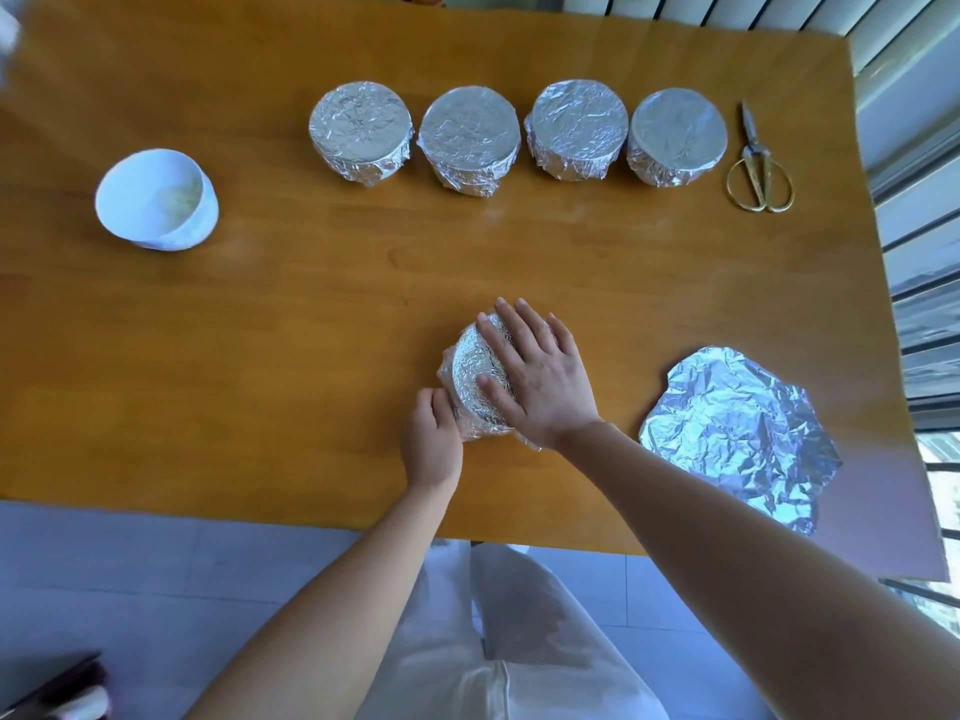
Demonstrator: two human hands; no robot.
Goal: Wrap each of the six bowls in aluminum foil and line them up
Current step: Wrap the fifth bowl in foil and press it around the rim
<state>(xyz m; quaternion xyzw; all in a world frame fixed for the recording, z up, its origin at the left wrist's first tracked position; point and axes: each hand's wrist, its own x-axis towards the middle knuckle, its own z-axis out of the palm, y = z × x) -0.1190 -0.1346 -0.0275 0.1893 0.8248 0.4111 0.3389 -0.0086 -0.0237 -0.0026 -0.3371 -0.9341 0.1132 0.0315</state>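
Observation:
Several foil-wrapped bowls stand in a row at the back of the wooden table (260,324), from the leftmost wrapped bowl (360,131) to the rightmost wrapped bowl (675,136). Another foil-covered bowl (475,376) sits near the front edge. My right hand (540,371) lies flat on top of it, fingers spread and straight. My left hand (434,441) presses the foil against its near left side, fingers curled at the bowl's wall. A bare white bowl (156,200) stands at the left. A loose crumpled foil sheet (743,433) lies at the right.
Gold-handled scissors (756,163) lie right of the row, near the table's right edge. A window with bars runs along the right side. My white trousers show below the table's front edge.

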